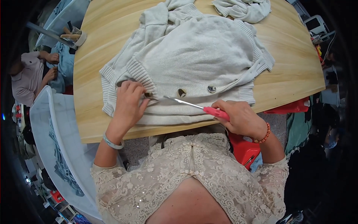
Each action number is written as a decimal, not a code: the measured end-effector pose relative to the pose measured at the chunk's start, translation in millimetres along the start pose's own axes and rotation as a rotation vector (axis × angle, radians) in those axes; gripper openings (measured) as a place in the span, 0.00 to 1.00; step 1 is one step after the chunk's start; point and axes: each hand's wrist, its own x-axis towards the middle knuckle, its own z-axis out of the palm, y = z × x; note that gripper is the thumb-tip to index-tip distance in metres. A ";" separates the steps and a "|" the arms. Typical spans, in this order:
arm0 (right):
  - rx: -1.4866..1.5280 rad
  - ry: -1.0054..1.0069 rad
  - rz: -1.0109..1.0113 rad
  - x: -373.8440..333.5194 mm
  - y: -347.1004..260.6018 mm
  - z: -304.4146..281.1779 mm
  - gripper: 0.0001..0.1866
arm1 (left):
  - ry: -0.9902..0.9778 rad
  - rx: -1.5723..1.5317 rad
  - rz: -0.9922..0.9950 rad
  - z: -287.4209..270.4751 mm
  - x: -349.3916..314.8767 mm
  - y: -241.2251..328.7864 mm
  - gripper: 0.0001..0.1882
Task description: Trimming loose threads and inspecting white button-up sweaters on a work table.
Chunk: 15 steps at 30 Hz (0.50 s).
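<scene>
A cream knitted cardigan (201,52) lies across the table, with ribbed edges and large brown buttons along its near band. My left hand (129,99) pinches the ribbed edge at the left, right beside a button (148,95). In my right hand (240,116) is a latch hook (216,112) with a pink handle and a thin metal shaft. Its tip points left, a little to the right of my left fingers, over the knit. Two more buttons, a brown one (181,92) and a greyish one (212,89), sit farther right along the band.
The wooden table (298,56) has a curved-looking near edge close to my body. Another cream knit piece (246,9) lies at the far side. A white bin (59,112) with blue-grey garments stands on the left, near a seated person (31,78). Beneath the table is a red stool (242,149).
</scene>
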 end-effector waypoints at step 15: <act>-0.018 -0.106 0.228 -57.7 9.4 -9.0 0.17 | -0.207 -0.440 -0.014 51.7 49.3 38.0 0.08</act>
